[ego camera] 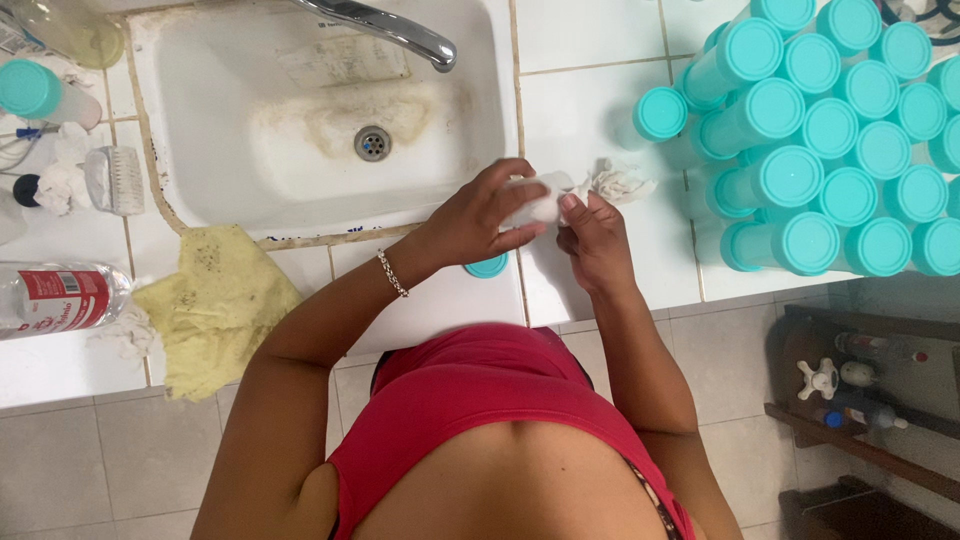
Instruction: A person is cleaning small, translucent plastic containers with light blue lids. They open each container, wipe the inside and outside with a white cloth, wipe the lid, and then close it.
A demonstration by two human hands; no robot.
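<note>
White tiled counter (590, 110): left hand (480, 215) fingers grip a small bottle (535, 200), right hand (595, 235) fingers pinch a cloth (620, 182).

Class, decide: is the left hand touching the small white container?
Touching. Head view shows the left hand with fingers wrapped over the white container, no gap.

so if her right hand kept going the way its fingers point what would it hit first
The right hand points up and slightly left across the counter, fingertips on the small white container held by the left hand. So it meets that container at once; past it lies the crumpled white cloth, though depth is unclear.
</note>
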